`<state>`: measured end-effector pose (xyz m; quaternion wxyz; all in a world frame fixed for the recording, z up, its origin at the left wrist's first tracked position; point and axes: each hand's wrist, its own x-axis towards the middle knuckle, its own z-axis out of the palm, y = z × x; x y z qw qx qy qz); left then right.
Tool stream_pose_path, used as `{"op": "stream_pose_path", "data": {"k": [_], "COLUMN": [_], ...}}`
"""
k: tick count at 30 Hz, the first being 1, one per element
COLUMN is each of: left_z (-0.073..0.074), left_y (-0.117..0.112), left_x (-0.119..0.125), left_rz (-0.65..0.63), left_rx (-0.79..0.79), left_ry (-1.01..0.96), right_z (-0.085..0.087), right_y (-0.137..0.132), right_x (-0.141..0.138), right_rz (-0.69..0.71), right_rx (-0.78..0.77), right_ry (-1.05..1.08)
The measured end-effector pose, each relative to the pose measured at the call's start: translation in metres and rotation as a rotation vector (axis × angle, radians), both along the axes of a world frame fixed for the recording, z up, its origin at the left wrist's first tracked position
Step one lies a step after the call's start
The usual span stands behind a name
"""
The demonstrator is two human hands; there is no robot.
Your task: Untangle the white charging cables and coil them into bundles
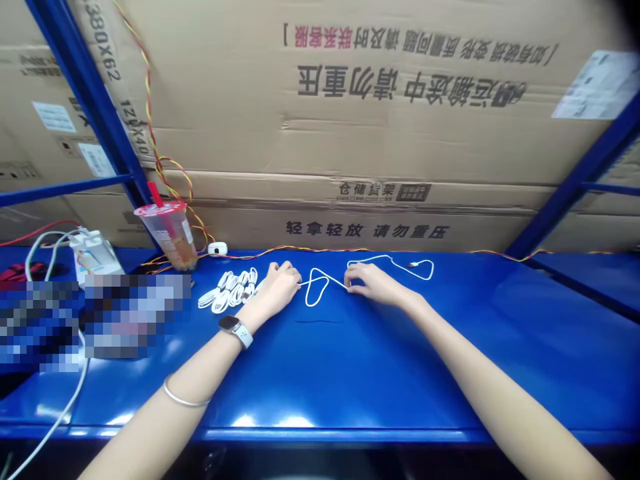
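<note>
While handling the loose white cable [334,281] on the blue shelf [380,373], well to the right of the drink cup [173,233], best to guide the strand lightly with both hands and never force it. Pinching one part of it under bent fingertips with the left hand [278,289], right of the cup and slightly nearer; pinching another part between thumb and forefinger with the right hand [371,283], farther right of the cup. Cannot tell how firmly. Mind the crossed loop [313,305] between those two grips, also right of the cup: probably best to open it out gently before drawing the strand taut, so as not to pull the crossing into a kink. Watch the connector [413,265] too, farther from the cup than either hand; likely wise to leave slack there rather than drag it across. Allow room beside the left hand for the bundled white cables [231,285], just right of the cup and nearer, to avoid unsettling them. Avoid catching the thin dark strip [319,321], right of the cup and nearer still, under the strand
</note>
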<state>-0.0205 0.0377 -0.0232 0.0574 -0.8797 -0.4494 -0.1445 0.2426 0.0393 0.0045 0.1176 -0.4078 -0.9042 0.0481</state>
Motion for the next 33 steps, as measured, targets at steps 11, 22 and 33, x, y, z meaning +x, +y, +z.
{"op": "stream_pose_path", "data": {"k": [11,22,33], "left_z": [0.009,0.019,0.024], "left_y": [-0.007,-0.018,-0.025], "left_x": [0.011,0.024,0.031], "left_rz": [0.089,-0.124,-0.198], "left_rx": [-0.630,-0.934,-0.816], "left_ry": [-1.030,-1.588,-1.896], "right_z": [-0.001,-0.007,-0.008], "right_y": [-0.010,-0.026,-0.027], "right_x": [-0.020,-0.047,-0.045], "right_rz": [-0.078,0.009,0.020], "right_rx": [0.217,0.180,0.258], "right_ry": [0.118,0.371,0.218]}}
